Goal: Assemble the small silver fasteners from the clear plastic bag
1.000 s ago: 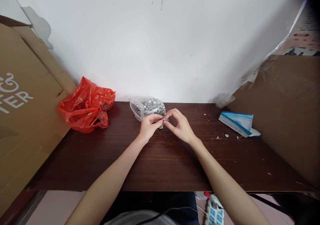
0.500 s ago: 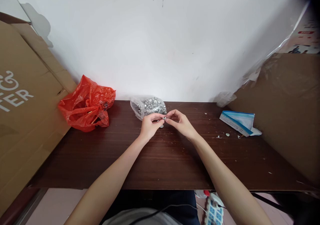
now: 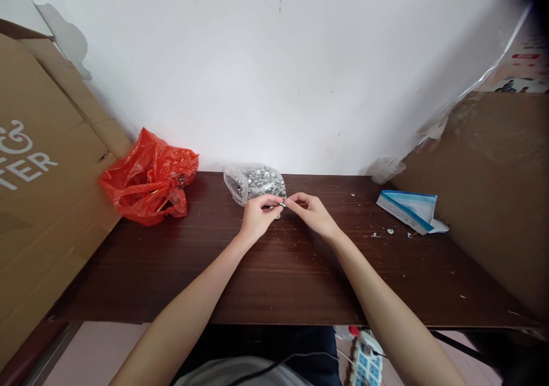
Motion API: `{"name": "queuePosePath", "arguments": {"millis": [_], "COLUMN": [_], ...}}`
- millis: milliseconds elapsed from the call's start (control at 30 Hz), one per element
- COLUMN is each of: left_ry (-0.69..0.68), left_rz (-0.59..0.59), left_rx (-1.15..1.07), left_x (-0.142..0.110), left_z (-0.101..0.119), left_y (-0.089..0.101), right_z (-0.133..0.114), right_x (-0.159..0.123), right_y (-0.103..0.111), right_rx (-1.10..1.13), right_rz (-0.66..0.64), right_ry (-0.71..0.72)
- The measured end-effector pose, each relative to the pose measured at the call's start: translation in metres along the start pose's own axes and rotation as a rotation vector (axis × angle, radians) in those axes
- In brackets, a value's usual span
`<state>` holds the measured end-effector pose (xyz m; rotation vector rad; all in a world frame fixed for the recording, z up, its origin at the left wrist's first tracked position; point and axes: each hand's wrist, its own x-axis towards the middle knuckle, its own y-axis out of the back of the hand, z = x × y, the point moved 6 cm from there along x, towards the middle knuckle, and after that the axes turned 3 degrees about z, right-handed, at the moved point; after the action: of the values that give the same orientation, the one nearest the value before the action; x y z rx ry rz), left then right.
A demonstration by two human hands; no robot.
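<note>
A small shiny metal piece (image 3: 283, 203) is pinched between the fingertips of both hands, just above the table; its exact kind is too small to tell. My left hand (image 3: 258, 217) is closed on it from the left, thumb against forefinger. From the right, my right hand (image 3: 312, 213) meets it with thumb and forefinger pressed together. Right behind the hands lies a clear plastic bag (image 3: 234, 181) full of small silvery metal parts (image 3: 263, 179). Another small metal part (image 3: 277, 217) rests on the table under the left fingertips, mostly hidden.
The dark wooden table (image 3: 295, 283) meets a white wall. A red plastic bag (image 3: 150, 174) sits at left beside a cardboard box (image 3: 43, 203). At right are a blue-and-white packet (image 3: 407, 210), white scraps (image 3: 390, 231) and another box (image 3: 493, 191). A power strip (image 3: 367, 363) lies below the edge.
My right thumb and forefinger have drawn closer together on the small metal piece, and it has turned slightly. My left hand stays almost where it was.
</note>
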<state>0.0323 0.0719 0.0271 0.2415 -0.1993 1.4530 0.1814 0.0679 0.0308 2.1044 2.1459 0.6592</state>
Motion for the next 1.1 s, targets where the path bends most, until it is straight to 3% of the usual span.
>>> {"name": "queuePosePath", "arguments": {"millis": [500, 1100], "left_ry": [-0.053, -0.057], "left_rz": [0.026, 0.026], "left_rx": [0.01, 0.001], "left_x": [-0.0003, -0.0008], "left_z": [0.0014, 0.0038], "left_y": [0.0005, 0.001], "right_z": [-0.0036, 0.0016], "right_x": [-0.0004, -0.0012], "right_y": [-0.0012, -0.0058], "right_rx": [0.041, 0.097], "right_rz": [-0.012, -0.112], "right_ry": [0.05, -0.03]}}
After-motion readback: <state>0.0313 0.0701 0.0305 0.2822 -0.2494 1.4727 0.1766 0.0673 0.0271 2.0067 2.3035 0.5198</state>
